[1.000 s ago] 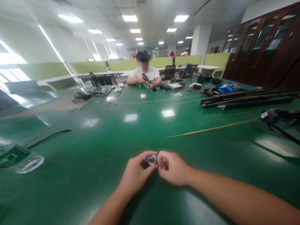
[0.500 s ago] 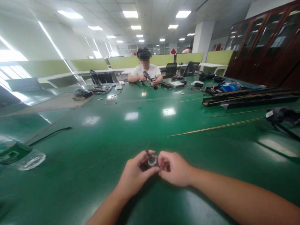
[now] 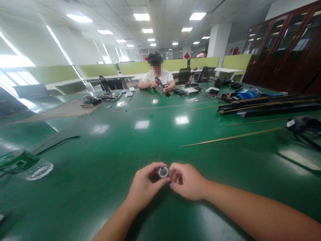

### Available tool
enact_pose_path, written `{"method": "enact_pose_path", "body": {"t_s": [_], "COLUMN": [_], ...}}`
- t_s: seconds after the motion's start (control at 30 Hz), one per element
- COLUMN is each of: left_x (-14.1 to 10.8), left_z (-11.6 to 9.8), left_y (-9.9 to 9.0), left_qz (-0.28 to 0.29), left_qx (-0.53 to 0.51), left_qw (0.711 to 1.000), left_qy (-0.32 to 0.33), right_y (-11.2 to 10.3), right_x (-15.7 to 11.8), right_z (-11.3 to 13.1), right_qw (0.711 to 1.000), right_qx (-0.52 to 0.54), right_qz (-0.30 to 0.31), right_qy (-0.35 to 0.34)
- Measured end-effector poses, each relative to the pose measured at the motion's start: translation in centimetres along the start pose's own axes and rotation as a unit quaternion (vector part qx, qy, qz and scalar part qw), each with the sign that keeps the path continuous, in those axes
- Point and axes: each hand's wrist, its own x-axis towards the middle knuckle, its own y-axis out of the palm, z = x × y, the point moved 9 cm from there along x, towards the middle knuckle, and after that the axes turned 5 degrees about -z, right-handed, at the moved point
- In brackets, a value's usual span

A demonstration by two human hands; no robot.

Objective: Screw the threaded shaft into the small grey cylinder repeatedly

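A small round metal part point(image 3: 163, 172) with a pale ringed face and a short dark shaft is held just above the green table point(image 3: 120, 144). My left hand point(image 3: 144, 182) is closed around its left side, thumb in front and fingers behind. From the right, my right hand point(image 3: 188, 180) has its fingers curled and its fingertips against the part's edge. The shaft points nearly toward me, so its length is foreshortened. The part's underside is hidden by my fingers.
A water bottle point(image 3: 26, 165) lies at left, near a thin black rod point(image 3: 59, 144). Brass rods point(image 3: 233, 136) and black channels point(image 3: 271, 105) lie at right, with a black strapped item point(image 3: 304, 127). Across the table a person point(image 3: 157, 77) holds a power drill point(image 3: 158, 81).
The metal part has tilted: its shaft stuck up and leftward before and now points more toward me. Both hands keep nearly the same position. The view has shifted slightly.
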Motion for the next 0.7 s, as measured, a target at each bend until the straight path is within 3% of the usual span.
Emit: {"method": "enact_pose_path", "body": {"t_s": [0.37,0.7], "left_x": [-0.3,-0.2], "left_z": [1.2,1.1], "left_y": [0.5,0.9], "left_qz": [0.036,0.055], "left_qx": [-0.027,-0.042], "left_qw": [0.998,0.997], "left_qy": [-0.04,-0.033], "right_y": [0.1,0.2], "right_x": [0.1,0.0], "right_z": [-0.2,-0.4], "right_qw": [1.0,1.0], "right_qx": [0.012,0.008], "right_qz": [-0.004,-0.003], "right_qy": [0.0,-0.008]}}
